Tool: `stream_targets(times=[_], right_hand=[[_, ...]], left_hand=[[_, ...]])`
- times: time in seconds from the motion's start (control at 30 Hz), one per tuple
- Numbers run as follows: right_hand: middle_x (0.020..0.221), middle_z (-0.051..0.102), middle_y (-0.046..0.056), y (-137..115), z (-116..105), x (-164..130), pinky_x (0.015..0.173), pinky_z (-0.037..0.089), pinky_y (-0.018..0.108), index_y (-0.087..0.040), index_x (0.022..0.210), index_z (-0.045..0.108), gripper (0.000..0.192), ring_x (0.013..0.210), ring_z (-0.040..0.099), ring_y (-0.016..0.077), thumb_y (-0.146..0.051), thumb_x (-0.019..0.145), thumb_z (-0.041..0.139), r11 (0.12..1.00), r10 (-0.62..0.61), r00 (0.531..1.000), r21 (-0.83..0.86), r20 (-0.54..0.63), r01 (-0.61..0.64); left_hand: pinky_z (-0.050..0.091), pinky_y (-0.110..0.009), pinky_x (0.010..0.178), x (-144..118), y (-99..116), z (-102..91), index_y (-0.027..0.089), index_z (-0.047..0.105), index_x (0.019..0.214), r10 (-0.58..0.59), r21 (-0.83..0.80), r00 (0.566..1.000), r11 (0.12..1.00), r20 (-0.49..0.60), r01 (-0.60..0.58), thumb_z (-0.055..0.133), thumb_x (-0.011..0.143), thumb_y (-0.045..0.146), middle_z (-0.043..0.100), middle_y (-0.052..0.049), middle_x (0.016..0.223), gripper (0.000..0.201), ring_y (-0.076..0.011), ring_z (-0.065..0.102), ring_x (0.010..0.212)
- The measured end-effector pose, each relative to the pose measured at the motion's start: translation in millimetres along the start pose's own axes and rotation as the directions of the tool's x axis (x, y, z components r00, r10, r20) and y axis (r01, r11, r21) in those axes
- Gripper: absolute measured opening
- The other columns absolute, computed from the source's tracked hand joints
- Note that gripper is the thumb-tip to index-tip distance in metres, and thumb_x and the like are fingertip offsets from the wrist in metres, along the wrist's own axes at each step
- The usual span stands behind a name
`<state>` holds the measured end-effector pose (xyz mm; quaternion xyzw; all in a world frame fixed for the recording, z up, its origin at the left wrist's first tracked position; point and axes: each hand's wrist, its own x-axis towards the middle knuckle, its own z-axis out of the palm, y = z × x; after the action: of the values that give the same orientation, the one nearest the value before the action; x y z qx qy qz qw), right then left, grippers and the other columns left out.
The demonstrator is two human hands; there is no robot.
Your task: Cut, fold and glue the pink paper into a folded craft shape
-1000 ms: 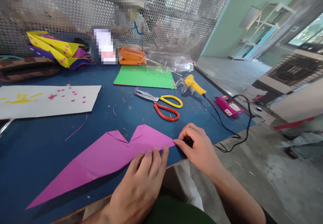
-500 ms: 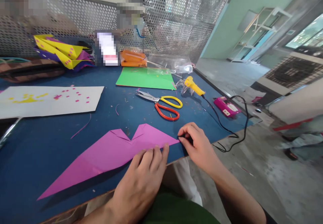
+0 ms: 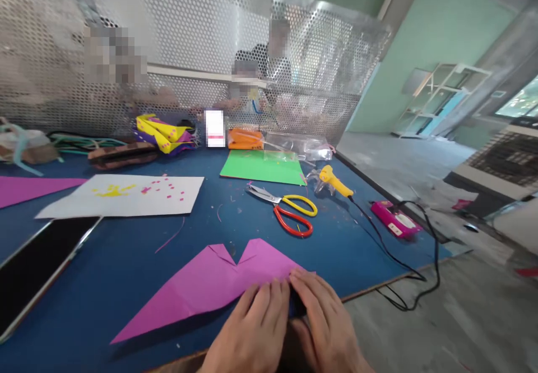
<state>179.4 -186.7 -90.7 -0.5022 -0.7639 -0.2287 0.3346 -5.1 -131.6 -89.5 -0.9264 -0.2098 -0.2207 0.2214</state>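
The left hand (image 3: pixel 256 322) and right hand (image 3: pixel 325 314) had fingers on the near side of purple paper (image 3: pixel 202 283), which lay on the surface (image 3: pixel 126 261), apparently steadying it; whether either grip pinched, I couldn't tell. Beyond, scissors (image 3: pixel 277 199) lay apart, likely for reach

Fairly bright, diffuse light, w/ daylight glare at the window (image 3: pixel 520 101) by the R edge & bright glints on the perforated panel (image 3: pixel 185 36). Soft shadow on the worktop (image 3: pixel 126 261) under L end of the purple paper (image 3: pixel 202 286); lit screen (image 3: pixel 214 125) at back blown out. Wide-angle stretch at edges, bkgd soft, some patches pixelated.
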Motion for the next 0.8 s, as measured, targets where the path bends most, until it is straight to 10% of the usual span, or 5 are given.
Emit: stream_targets(times=[0.3,0.53,0.8], right_hand=[[0.112,0.077,0.008,9.5,10.4,-4.2,0.088,0.055,0.032,-0.013,0.116,0.070,0.045,0.105,0.072,0.0199,-0.039,0.103,0.035,0.968,-0.158,0.987,-0.196,0.012,0.157],[0.119,0.073,0.012,-14.8,29.6,-18.5,0.085,0.059,0.034,-0.015,0.135,0.062,0.047,0.105,0.071,0.0261,-0.037,0.096,0.048,0.986,-0.045,0.998,-0.162,-0.052,0.036],[0.114,0.075,0.015,-37.9,27.7,-1.6,0.085,0.057,0.038,-0.003,0.152,0.038,0.060,0.105,0.070,0.0264,-0.028,0.098,0.045,1.000,-0.014,0.994,-0.012,-0.105,0.013]], left_hand=[[0.014,-0.041,0.123,-8.5,-10.1,6.3,0.017,0.072,0.110,-0.092,-0.048,0.980,0.995,-0.179,0.084,0.047,0.098,0.028,0.075,-0.002,0.107,0.030,-0.0179,0.059,0.101],[0.013,-0.047,0.125,-1.5,-14.6,-5.6,0.010,0.069,0.104,-0.038,-0.008,0.977,0.999,-0.209,0.037,0.045,0.088,0.011,0.075,-0.006,0.094,0.028,-0.0193,0.064,0.089],[0.029,-0.041,0.122,-4.3,-22.0,-37.9,0.011,0.056,0.121,-0.255,-0.485,0.961,0.857,-0.111,0.171,0.041,0.084,0.008,0.073,-0.007,0.103,0.040,-0.0148,0.068,0.099]])
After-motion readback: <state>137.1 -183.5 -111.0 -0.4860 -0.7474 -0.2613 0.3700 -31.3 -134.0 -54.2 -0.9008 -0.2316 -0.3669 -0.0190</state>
